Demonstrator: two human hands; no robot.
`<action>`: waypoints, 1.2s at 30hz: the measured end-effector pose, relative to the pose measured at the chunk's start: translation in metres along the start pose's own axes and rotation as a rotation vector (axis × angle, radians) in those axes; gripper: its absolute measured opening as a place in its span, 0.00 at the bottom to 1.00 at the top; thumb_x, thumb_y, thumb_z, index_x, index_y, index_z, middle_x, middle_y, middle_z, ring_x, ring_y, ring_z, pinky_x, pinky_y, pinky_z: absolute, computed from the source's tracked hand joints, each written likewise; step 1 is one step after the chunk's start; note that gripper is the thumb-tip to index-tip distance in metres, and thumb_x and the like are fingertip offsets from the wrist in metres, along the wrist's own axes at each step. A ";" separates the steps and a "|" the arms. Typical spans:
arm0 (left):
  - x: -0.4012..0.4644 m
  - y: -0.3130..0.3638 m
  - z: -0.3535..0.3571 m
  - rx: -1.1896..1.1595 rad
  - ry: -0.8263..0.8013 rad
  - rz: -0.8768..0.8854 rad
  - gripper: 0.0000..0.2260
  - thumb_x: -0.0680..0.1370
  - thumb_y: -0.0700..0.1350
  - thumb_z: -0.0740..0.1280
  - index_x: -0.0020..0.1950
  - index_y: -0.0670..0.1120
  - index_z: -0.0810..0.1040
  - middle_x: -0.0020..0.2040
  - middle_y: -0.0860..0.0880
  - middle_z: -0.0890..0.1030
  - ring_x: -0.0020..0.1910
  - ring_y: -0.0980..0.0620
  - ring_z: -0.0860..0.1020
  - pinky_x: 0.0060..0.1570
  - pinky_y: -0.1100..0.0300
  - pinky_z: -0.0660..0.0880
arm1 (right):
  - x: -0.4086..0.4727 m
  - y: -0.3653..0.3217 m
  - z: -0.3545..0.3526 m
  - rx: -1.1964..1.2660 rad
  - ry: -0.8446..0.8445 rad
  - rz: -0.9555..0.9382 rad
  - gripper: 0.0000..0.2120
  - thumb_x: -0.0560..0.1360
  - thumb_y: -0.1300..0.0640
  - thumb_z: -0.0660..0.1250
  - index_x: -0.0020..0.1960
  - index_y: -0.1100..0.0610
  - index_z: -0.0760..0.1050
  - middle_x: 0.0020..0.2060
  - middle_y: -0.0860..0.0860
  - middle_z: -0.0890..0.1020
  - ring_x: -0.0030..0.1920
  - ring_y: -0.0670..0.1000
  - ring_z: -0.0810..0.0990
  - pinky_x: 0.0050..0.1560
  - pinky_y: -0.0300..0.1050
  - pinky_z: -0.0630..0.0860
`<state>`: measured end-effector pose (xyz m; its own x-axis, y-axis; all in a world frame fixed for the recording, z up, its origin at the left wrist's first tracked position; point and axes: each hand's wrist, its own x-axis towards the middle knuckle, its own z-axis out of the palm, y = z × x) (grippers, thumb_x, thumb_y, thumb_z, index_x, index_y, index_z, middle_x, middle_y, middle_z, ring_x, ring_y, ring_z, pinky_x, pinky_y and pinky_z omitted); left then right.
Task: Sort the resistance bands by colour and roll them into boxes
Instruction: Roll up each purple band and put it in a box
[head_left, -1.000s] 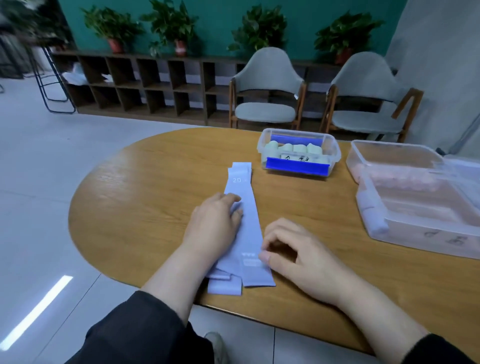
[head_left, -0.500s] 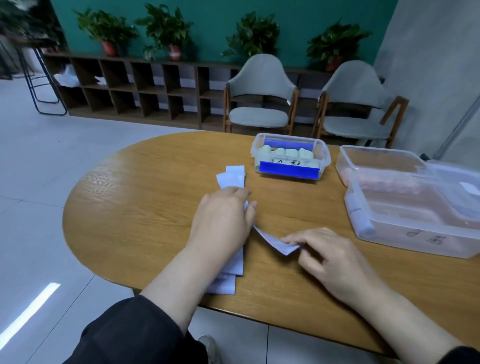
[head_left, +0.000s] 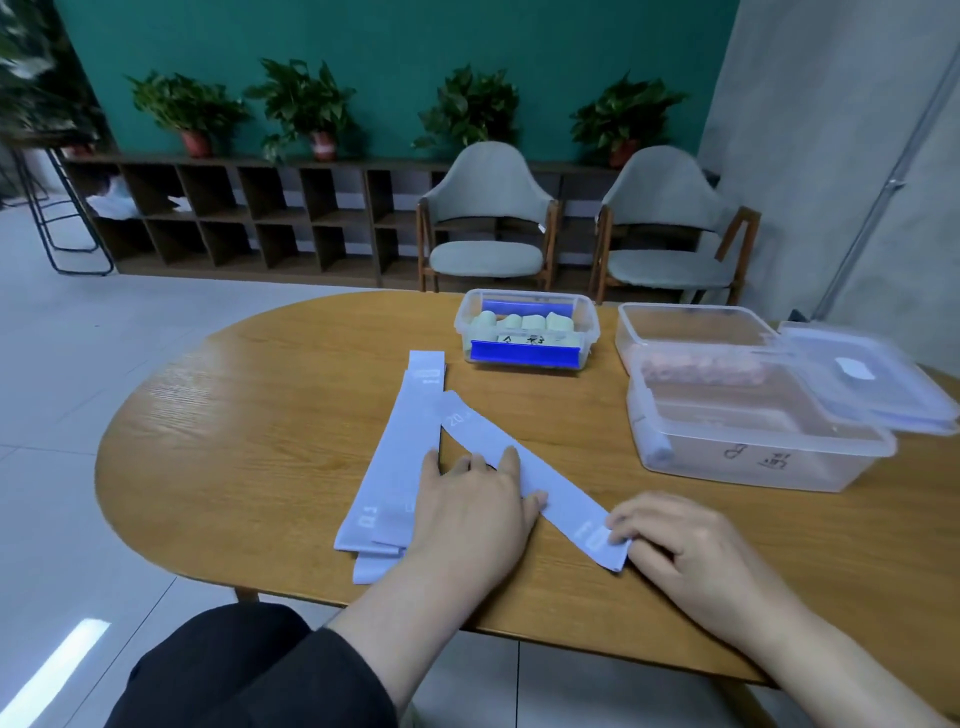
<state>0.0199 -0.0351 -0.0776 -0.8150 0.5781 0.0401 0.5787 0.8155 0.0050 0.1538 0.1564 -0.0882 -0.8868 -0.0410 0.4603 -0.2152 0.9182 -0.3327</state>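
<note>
A stack of pale lilac resistance bands (head_left: 397, 457) lies flat on the wooden table (head_left: 260, 415). One lilac band (head_left: 530, 478) is pulled out of the stack and slants to the right. My left hand (head_left: 467, 514) lies flat across the stack and the slanted band, fingers straight. My right hand (head_left: 680, 551) pinches the near end of the slanted band at the table's front. A small clear box (head_left: 527, 335) with blue clips holds several rolled pale green bands. A large clear box (head_left: 753, 436) at the right holds pink bands and one lilac roll (head_left: 655, 444).
A clear lid (head_left: 862, 379) leans on the large box's right side. Another clear box (head_left: 691, 325) stands behind it. Two grey chairs (head_left: 488, 228) stand past the table's far edge, with a low shelf and potted plants along the green wall.
The right hand has drawn one lilac band out of the stack toward the right, so it lies slanted. The left hand has stayed pressing on the stack.
</note>
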 end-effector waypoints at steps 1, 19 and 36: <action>0.004 0.005 0.002 -0.025 -0.014 0.002 0.28 0.83 0.63 0.48 0.78 0.50 0.60 0.67 0.45 0.76 0.70 0.46 0.70 0.74 0.40 0.53 | -0.001 -0.001 -0.001 0.011 0.001 -0.008 0.09 0.72 0.65 0.72 0.43 0.51 0.80 0.46 0.38 0.81 0.48 0.41 0.80 0.50 0.40 0.75; 0.006 0.003 -0.007 -0.723 0.137 0.384 0.04 0.80 0.52 0.66 0.51 0.53 0.77 0.50 0.59 0.78 0.53 0.60 0.76 0.57 0.60 0.71 | -0.007 -0.007 -0.014 0.064 -0.263 -0.023 0.10 0.76 0.40 0.68 0.53 0.44 0.75 0.55 0.35 0.75 0.59 0.42 0.74 0.61 0.47 0.68; -0.018 -0.002 -0.004 -0.392 0.059 0.755 0.03 0.78 0.53 0.66 0.45 0.56 0.75 0.48 0.59 0.72 0.50 0.59 0.71 0.55 0.58 0.67 | -0.002 -0.006 -0.013 0.159 -0.324 0.124 0.02 0.73 0.49 0.68 0.42 0.45 0.78 0.53 0.34 0.76 0.57 0.37 0.72 0.60 0.35 0.61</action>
<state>0.0341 -0.0472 -0.0747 -0.2098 0.9518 0.2236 0.9436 0.1371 0.3015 0.1622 0.1558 -0.0763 -0.9880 -0.0794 0.1328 -0.1364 0.8522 -0.5052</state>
